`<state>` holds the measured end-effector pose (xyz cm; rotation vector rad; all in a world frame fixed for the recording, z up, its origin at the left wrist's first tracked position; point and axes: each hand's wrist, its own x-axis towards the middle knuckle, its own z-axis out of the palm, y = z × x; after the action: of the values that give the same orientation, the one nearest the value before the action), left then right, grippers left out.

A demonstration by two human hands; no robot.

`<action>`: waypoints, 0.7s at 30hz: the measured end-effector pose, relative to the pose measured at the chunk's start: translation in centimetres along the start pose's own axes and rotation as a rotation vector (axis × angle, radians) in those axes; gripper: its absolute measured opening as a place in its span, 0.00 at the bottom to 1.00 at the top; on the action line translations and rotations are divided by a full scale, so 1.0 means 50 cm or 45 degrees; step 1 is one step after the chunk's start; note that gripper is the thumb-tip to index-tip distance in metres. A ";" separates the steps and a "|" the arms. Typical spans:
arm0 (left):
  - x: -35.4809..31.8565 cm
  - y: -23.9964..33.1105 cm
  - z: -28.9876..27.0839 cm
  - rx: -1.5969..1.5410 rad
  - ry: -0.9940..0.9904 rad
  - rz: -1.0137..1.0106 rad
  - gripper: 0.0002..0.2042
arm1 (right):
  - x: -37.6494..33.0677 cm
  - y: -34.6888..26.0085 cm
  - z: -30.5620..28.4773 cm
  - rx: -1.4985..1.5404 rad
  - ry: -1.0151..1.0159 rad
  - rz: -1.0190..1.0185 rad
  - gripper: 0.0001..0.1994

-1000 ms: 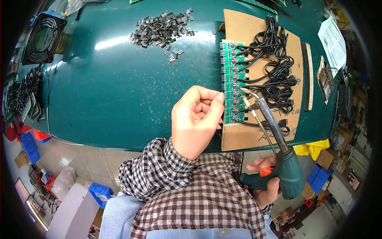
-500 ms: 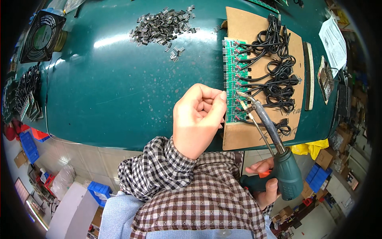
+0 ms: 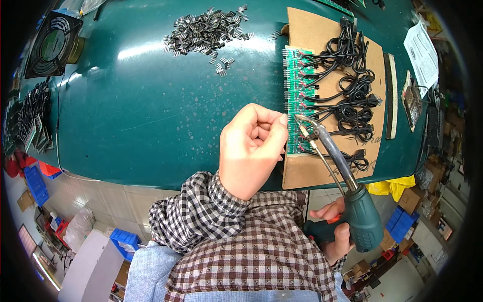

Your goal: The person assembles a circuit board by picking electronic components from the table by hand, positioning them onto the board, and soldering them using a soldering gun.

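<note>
My right hand [image 3: 339,243] is wrapped round the dark green handle of a soldering gun [image 3: 365,221] with a bent metal barrel and a thin solder feed tube beside it. The gun's tip lies over a strip of green circuit boards [image 3: 294,90], close to its left pin edge. At that same edge my left hand [image 3: 251,148] is closed in a pinch; whatever is between thumb and forefinger is too small to make out. Black cables [image 3: 349,108] with red wire ends run from the boards to the right in coiled bundles. Under boards and cables lies a cardboard sheet [image 3: 312,176].
A heap of small black pin connectors [image 3: 209,32] lies at the back of the green table [image 3: 136,126]. A black fan [image 3: 53,45] stands at the far left, above more cabled boards [image 3: 37,116]. Right of the cardboard are a long bar [image 3: 391,95] and a white paper [image 3: 421,55].
The soldering gun's tip has shifted slightly left, nearer the pin edge of the boards. My left hand has barely moved and keeps its pinch.
</note>
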<state>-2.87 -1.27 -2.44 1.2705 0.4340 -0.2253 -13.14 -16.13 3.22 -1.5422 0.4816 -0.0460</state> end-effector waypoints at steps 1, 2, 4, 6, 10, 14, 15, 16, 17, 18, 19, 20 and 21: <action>0.001 -0.001 -0.001 -0.001 0.002 -0.002 0.06 | 0.001 0.002 0.001 -0.001 -0.005 -0.002 0.23; 0.001 -0.001 -0.001 0.005 0.001 -0.002 0.06 | 0.002 0.003 0.002 -0.002 -0.009 -0.004 0.24; 0.001 -0.002 -0.002 0.011 0.001 -0.002 0.06 | 0.002 0.006 0.002 0.018 -0.015 -0.009 0.24; 0.001 -0.003 -0.002 0.017 0.003 -0.003 0.05 | 0.002 0.006 0.004 0.038 -0.020 -0.015 0.25; 0.001 -0.002 -0.001 0.016 0.002 -0.001 0.05 | 0.005 0.004 0.006 0.008 0.000 0.004 0.26; 0.002 -0.002 -0.001 0.015 0.005 0.000 0.05 | 0.004 0.005 0.002 0.000 -0.024 0.025 0.25; 0.002 -0.002 0.000 0.012 0.006 0.003 0.05 | 0.004 0.004 0.001 -0.001 -0.024 0.026 0.25; 0.001 -0.001 0.000 0.012 0.007 0.002 0.05 | 0.004 0.002 0.001 -0.022 -0.028 0.038 0.25; 0.001 -0.001 0.000 0.007 0.009 0.007 0.05 | 0.004 0.000 0.000 -0.044 -0.032 0.049 0.24; 0.001 0.000 0.000 0.002 0.011 0.012 0.05 | 0.003 -0.002 0.003 -0.044 -0.033 0.050 0.24; 0.001 0.000 0.000 0.001 0.010 0.011 0.05 | 0.003 -0.003 0.007 -0.054 0.006 0.055 0.23; 0.001 0.000 0.001 0.005 0.009 0.012 0.05 | 0.002 -0.003 0.009 -0.064 0.045 0.059 0.23; 0.002 0.000 0.001 0.008 0.008 0.013 0.06 | 0.001 -0.002 0.007 -0.065 0.047 0.060 0.23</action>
<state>-2.80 -1.30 -2.47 1.2798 0.4320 -0.2143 -12.96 -15.79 3.28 -1.5813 0.5515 -0.0258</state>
